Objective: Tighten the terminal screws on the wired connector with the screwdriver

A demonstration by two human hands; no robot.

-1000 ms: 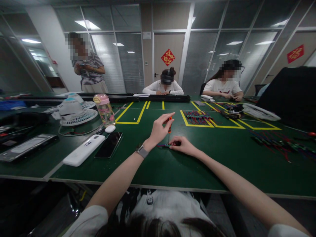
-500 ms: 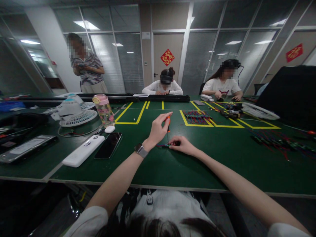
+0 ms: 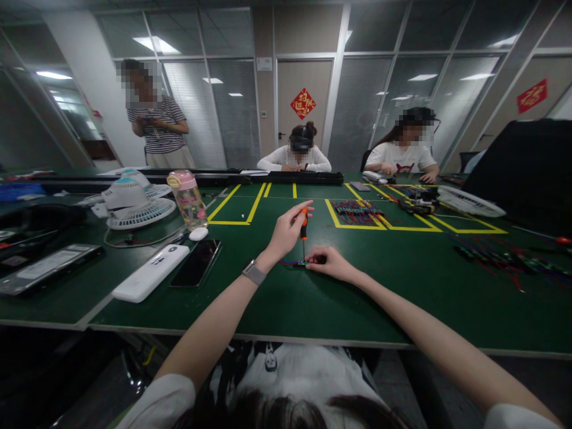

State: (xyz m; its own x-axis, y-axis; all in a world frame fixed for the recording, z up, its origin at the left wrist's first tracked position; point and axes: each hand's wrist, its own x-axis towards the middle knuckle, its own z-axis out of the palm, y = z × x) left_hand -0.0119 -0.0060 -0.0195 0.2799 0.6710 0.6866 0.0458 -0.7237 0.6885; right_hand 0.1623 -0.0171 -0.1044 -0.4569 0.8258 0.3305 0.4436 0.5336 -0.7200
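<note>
A: What is held in the left hand (image 3: 282, 235)?

B: A small screwdriver (image 3: 304, 225) with an orange handle is held upright. The handle is pinched between thumb and fingertips, so the fingers are closed round it. The shaft is pointed straight down, and its tip is set on a small wired part (image 3: 298, 262) lying on the green table (image 3: 313, 304).

A: And the right hand (image 3: 329, 263)?

B: It is laid low on the table, just to the right of the tip. The wired part is pressed down under thumb and forefinger — the fingers are drawn together on it, with the others curled in. Thin red and blue leads can be seen running out of the part toward the left.

A: Where on the table is the part placed?

B: It is placed in the middle of the near half, straight ahead of the person and short of the yellow-taped squares (image 3: 235, 208).

A: What else is to be seen?

B: A watch (image 3: 253, 272) is worn on the left wrist. Off to the left a dark phone (image 3: 196, 262) and a white power bank (image 3: 149, 272) are laid side by side, with a pink-capped bottle (image 3: 187, 199) and a white fan (image 3: 136, 205) behind them. A heap of coloured wires (image 3: 357, 211) is kept inside one taped square — more loose wires (image 3: 504, 256) are spread far right. Across the table two seated people (image 3: 295, 156) are bent over their own work, and a standing person (image 3: 158, 128) in a striped shirt is seen at the back left.
</note>
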